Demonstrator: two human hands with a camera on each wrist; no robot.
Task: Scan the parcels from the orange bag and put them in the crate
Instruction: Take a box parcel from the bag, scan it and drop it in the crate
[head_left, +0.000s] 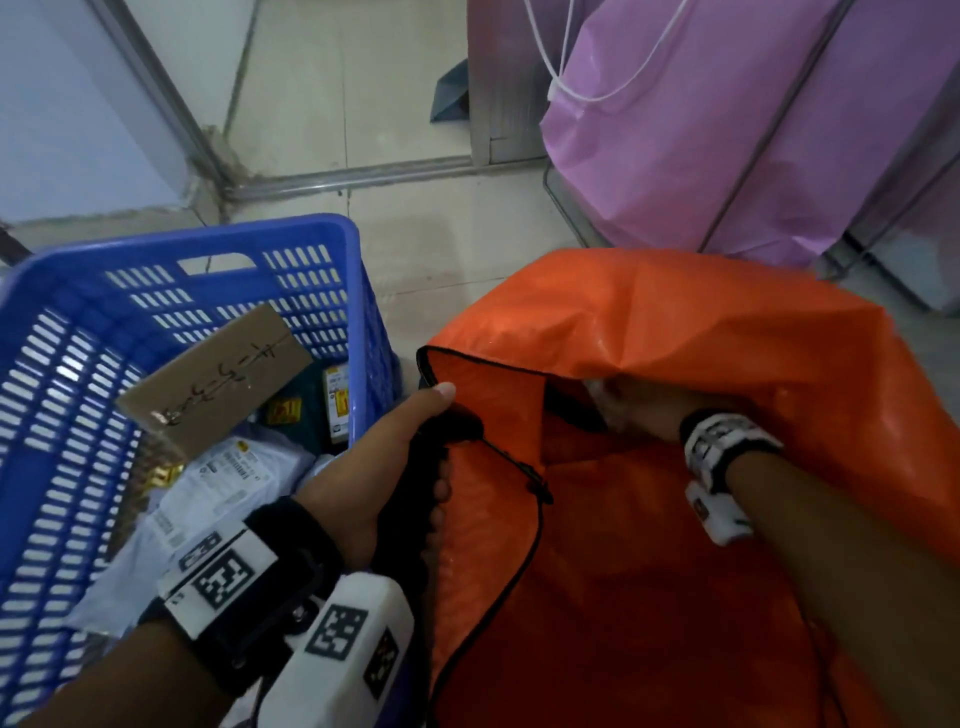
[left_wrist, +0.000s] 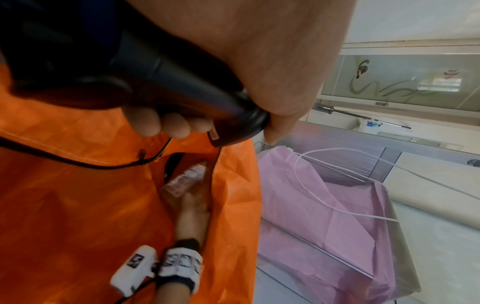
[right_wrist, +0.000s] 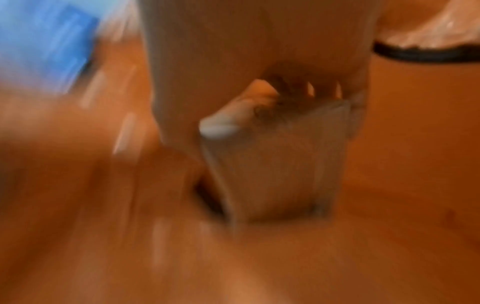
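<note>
The orange bag (head_left: 675, 338) lies open on the floor at the right. My left hand (head_left: 384, 467) grips a black scanner (head_left: 431, 457) at the bag's black-edged rim; the left wrist view shows the scanner (left_wrist: 168, 82) with fingers wrapped round its handle. My right hand (head_left: 634, 405) is inside the bag's mouth. There it holds a small labelled parcel (left_wrist: 185, 179). The blurred right wrist view shows thumb and fingers of this hand (right_wrist: 270, 102) clamped on the parcel (right_wrist: 275, 164). The blue crate (head_left: 78, 312) stands to the left.
In the crate lie a cardboard box (head_left: 218, 374), white mailers (head_left: 218, 483) and a dark parcel. A pink bag (head_left: 701, 130) with a white cord stands behind the orange bag. Tiled floor and a metal door threshold (head_left: 363, 176) lie beyond.
</note>
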